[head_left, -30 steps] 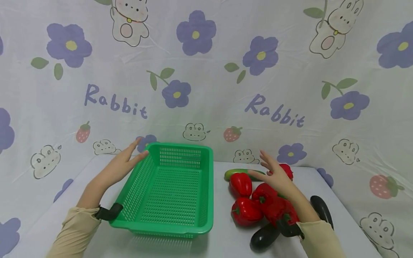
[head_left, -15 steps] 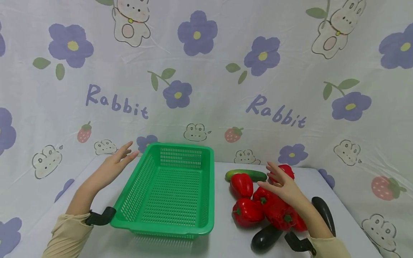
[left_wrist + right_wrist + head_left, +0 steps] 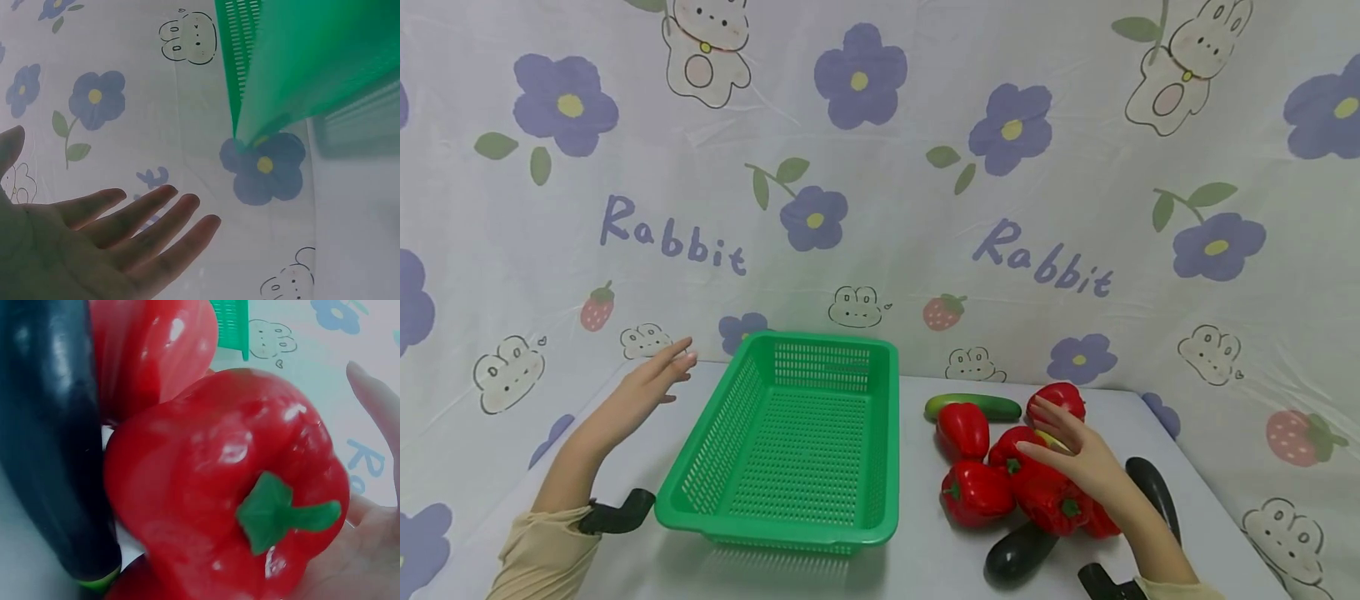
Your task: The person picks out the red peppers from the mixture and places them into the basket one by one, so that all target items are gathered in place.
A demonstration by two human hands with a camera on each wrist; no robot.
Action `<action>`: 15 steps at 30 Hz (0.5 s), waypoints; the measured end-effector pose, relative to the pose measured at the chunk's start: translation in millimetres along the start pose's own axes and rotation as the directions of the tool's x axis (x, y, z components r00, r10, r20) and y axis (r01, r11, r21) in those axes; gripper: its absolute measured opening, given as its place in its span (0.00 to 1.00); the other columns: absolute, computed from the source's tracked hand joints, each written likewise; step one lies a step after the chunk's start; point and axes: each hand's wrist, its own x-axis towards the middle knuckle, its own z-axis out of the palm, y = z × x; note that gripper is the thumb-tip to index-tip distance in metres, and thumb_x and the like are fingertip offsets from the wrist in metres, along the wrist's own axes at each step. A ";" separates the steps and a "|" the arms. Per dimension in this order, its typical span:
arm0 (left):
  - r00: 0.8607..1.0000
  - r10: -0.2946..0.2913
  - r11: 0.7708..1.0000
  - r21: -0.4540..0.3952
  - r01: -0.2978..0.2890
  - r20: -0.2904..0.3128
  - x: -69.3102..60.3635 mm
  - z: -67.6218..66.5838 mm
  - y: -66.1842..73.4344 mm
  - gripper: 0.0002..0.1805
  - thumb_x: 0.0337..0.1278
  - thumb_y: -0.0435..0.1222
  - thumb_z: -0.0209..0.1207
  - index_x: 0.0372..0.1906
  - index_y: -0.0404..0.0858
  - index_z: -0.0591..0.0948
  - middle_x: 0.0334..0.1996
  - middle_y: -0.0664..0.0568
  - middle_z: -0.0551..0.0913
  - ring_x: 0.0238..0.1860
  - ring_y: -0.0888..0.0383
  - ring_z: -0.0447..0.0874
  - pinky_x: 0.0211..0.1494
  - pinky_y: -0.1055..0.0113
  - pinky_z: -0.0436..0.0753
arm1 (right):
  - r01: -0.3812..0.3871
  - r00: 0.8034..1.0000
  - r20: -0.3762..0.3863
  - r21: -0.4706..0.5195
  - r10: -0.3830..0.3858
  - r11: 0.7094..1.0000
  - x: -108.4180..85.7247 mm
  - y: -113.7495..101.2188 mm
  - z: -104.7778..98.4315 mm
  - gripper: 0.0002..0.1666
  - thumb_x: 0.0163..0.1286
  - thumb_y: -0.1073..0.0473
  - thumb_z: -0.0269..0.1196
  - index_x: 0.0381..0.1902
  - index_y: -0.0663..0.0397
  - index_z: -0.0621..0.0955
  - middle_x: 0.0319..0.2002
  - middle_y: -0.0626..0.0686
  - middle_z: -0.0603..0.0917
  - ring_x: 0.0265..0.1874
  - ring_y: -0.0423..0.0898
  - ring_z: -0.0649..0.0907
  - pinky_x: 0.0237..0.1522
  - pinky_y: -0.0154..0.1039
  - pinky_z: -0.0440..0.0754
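Note:
Left of the green plastic basket (image 3: 891, 442), my left hand (image 3: 628, 404) hovers apart from it with fingers extended and nothing held; its spread fingers also show in the left wrist view. My right hand (image 3: 1086, 458) is over a group of red bell peppers (image 3: 976, 493), its fingers stretched and apart. A red bell pepper (image 3: 187, 469) with a green stem fills the right wrist view, partly covering that hand; whether they touch I cannot tell. A yellow bit (image 3: 1054, 440) peeks out beneath the right fingers, mostly hidden.
Behind the peppers lies a green cucumber (image 3: 973, 407). One dark eggplant (image 3: 1021, 554) lies in front of them, another eggplant (image 3: 1152, 492) to the right of my forearm. A white cloth (image 3: 895, 167) printed with flowers and rabbits hangs behind the white table (image 3: 925, 550).
My left hand has moved left and slightly down, away from the basket's rim. My right hand has shifted right and down over the peppers, uncovering more of the cucumber. Basket and vegetables have stayed put.

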 end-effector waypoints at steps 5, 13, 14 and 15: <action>1.000 0.005 0.999 -0.049 -0.005 0.007 -2.0 0.9 -7.3 0.37 0.77 0.53 0.33 0.77 0.33 0.46 0.72 0.28 0.59 0.69 0.30 0.63 0.63 0.38 0.72 | -0.067 0.998 0.007 0.004 0.067 0.998 -5.2 5.3 -0.6 0.48 0.66 0.45 0.64 0.77 0.44 0.54 0.73 0.62 0.63 0.73 0.64 0.63 0.61 0.61 0.73; 1.000 -0.027 0.994 -0.109 0.028 0.011 -7.3 7.8 -27.7 0.37 0.77 0.54 0.34 0.77 0.34 0.49 0.70 0.30 0.63 0.68 0.32 0.66 0.59 0.47 0.79 | -0.122 0.992 0.020 0.000 0.121 0.993 -10.6 13.0 0.0 0.49 0.65 0.43 0.65 0.77 0.41 0.55 0.75 0.59 0.62 0.73 0.63 0.62 0.60 0.60 0.75; 0.999 -0.035 0.992 -0.118 0.037 0.012 -7.7 8.5 -30.0 0.37 0.77 0.55 0.34 0.77 0.34 0.49 0.70 0.30 0.63 0.68 0.32 0.66 0.58 0.48 0.80 | -0.122 0.992 0.023 -0.001 0.122 0.993 -11.2 13.5 0.1 0.49 0.65 0.43 0.65 0.77 0.41 0.55 0.74 0.59 0.62 0.73 0.63 0.62 0.61 0.60 0.75; 0.999 -0.042 0.991 -0.127 0.043 0.012 -7.9 9.3 -32.2 0.38 0.76 0.55 0.34 0.77 0.34 0.49 0.70 0.30 0.64 0.68 0.32 0.66 0.58 0.49 0.80 | -0.122 0.992 0.024 -0.003 0.122 0.993 -11.8 14.0 0.1 0.49 0.65 0.42 0.65 0.77 0.42 0.55 0.74 0.59 0.63 0.74 0.63 0.62 0.61 0.60 0.74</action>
